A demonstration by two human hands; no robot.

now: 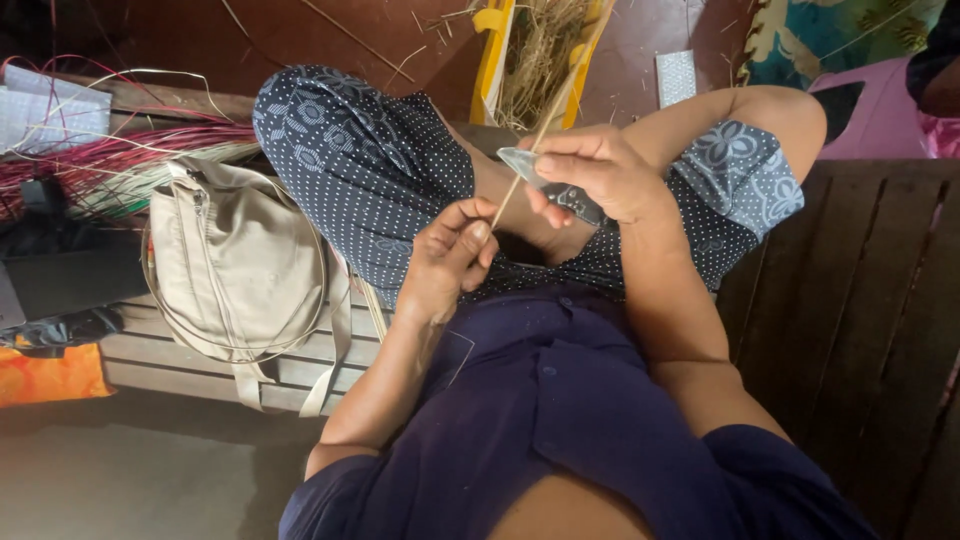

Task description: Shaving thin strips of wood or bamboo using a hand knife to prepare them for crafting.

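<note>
Head view: fingers of the left hand (445, 262) pinch the lower end of a thin pale straw strip (530, 150), thumb and forefinger closed tight on it just above the lap. The strip runs up and away at a slant, past the right hand (600, 170), toward a yellow holder of dry straw (540, 50) on the floor beyond the knees. The right hand's grip is closed around a small blade-like tool (550, 185) with a dark handle, and its pale tip lies against the strip; whether the edge bites into the strip cannot be told from here.

Both hands work over the crossed legs in dotted blue cloth, near the belly. For a clean pass, I judge the strip should be kept taut between the two hands, with the tool held at a shallow, steady angle and the left pinch kept well below the edge, so a slip runs away from the fingers.

To the left, a beige bag (235, 265) rests on the slatted wooden bench (870, 300), with a bundle of red and green dyed strands (110, 165) behind it.
</note>
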